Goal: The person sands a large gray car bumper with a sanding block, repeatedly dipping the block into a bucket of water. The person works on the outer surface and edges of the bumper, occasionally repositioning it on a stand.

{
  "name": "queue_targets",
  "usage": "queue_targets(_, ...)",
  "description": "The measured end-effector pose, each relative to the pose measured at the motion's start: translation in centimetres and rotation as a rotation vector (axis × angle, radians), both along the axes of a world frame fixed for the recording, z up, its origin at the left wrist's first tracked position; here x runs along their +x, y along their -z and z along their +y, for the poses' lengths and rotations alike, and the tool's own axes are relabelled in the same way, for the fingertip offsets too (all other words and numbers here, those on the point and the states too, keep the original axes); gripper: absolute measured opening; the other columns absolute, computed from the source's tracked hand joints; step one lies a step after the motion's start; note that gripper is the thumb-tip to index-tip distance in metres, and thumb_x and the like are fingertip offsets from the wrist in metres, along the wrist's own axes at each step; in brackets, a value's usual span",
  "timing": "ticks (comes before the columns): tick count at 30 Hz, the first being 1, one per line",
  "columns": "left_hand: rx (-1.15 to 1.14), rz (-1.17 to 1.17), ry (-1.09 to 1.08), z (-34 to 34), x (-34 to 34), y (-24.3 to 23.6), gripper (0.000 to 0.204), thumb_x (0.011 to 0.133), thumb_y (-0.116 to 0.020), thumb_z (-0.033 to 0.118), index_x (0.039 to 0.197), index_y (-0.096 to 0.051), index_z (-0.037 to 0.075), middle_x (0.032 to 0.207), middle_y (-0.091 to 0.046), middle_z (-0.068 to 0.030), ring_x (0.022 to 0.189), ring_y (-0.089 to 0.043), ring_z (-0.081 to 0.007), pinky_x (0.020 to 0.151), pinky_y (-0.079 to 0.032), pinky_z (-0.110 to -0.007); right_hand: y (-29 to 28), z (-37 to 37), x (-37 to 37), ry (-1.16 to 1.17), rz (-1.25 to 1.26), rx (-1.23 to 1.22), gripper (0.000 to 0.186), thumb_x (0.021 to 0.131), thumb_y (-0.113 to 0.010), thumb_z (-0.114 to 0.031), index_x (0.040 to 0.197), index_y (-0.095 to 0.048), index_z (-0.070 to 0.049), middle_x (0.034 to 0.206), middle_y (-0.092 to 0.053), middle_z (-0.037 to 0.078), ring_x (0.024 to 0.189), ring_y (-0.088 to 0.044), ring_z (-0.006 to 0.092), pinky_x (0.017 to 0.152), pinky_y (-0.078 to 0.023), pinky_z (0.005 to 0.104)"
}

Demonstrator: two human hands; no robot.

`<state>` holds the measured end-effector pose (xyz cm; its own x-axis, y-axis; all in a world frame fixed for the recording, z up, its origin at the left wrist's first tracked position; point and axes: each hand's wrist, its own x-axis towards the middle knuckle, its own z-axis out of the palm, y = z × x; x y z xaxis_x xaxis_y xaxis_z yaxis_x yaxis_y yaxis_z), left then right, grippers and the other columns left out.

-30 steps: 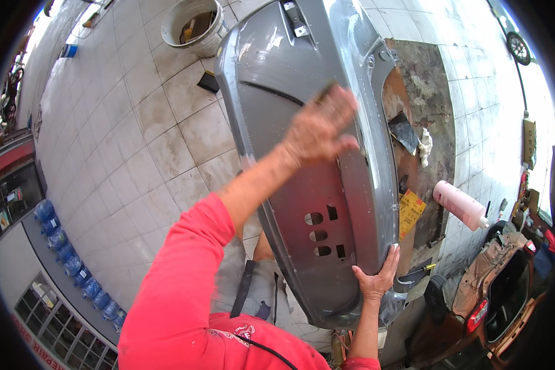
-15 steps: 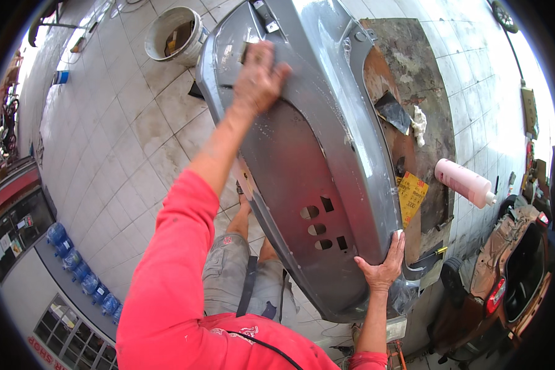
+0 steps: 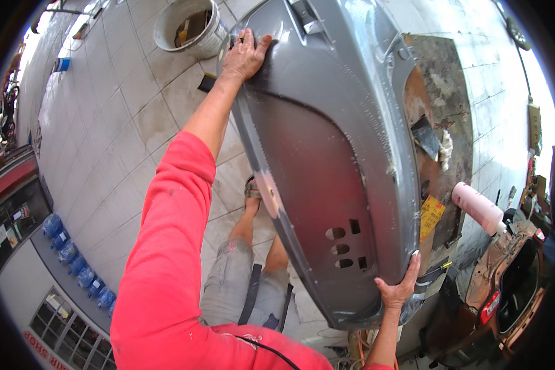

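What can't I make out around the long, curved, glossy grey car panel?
- Under the person's bare left hand: head view; the hand itself covers it.
- Far end of the grey panel: head view; cut off by the upper edge.
- Person's right foot: head view; hidden by the panel.
- Far rim of the round white plastic bucket: head view; upper edge cuts it off.
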<state>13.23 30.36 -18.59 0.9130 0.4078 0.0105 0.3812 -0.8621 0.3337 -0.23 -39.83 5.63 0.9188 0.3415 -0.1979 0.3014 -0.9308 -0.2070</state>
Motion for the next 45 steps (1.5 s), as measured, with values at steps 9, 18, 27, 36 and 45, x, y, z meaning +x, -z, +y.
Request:
queue_targets(9,0.593,-0.005,0.509,3.1,-3.8,-1.6,0.062,0.115,-0.043,0.043,0.148,-0.055,-0.009,0.149,-0.056,-0.0365,0.147,-0.046,-0.0507,0.125,-0.038,-0.053,-0.6,0.8,-0.3,0.02,-0.004,0.007,0.137,0.064,-0.076,-0.092,0.162,-0.043,-0.002,0.164,-0.046,0.028,0.149,-0.046,0.0478,0.121,-0.04,0.0553)
queue_targets(18,-0.189,-0.063,0.283,-22.0,-22.7,-10.1,0.057,0.103,-0.063,0.023,0.151,-0.056,-0.007,0.16,-0.051,-0.0285,0.155,-0.041,-0.0436,0.13,-0.032,-0.049,-1.1,1.4,-1.2,0.076,-0.005,0.026,0.135,0.059,-0.088,-0.079,0.162,-0.045,-0.003,0.163,-0.047,0.027,0.149,-0.047,0.0462,0.123,-0.04,0.0527)
queue_targets(27,0.084,-0.168,-0.159,-17.1,-12.3,-6.8,0.073,0.11,-0.05,0.045,0.152,-0.047,-0.015,0.159,-0.045,-0.0386,0.152,-0.042,-0.0483,0.128,-0.03,-0.055,-0.4,0.5,-1.0,0.04,-0.02,0.029,0.133,0.055,-0.095,-0.066,0.163,-0.044,-0.007,0.164,-0.047,0.024,0.15,-0.047,0.0433,0.123,-0.041,0.0501)
queue_targets(36,-0.487,0.281,0.06,-32.9,-24.4,-18.6,0.057,0.107,-0.051,0.017,0.16,-0.043,-0.001,0.123,-0.072,-0.0302,0.108,-0.073,-0.0468,0.095,-0.059,-0.052,-0.1,-0.4,-2.3,0.088,-0.06,0.001,0.128,0.061,-0.094,-0.064,0.166,-0.04,-0.015,0.165,-0.047,0.022,0.15,-0.047,0.0412,0.12,-0.044,0.051)
queue_targets(45,0.12,-0.134,-0.116,-38.2,-25.8,-11.2,0.069,0.103,-0.062,0.04,0.151,-0.052,-0.009,0.161,-0.046,-0.0319,0.152,-0.045,-0.0435,0.121,-0.04,-0.056,0.4,0.2,-2.2,0.079,-0.086,-0.003,0.121,0.066,-0.091,-0.067,0.165,-0.042,-0.017,0.163,-0.049,0.023,0.151,-0.047,0.0408,0.12,-0.044,0.0513)
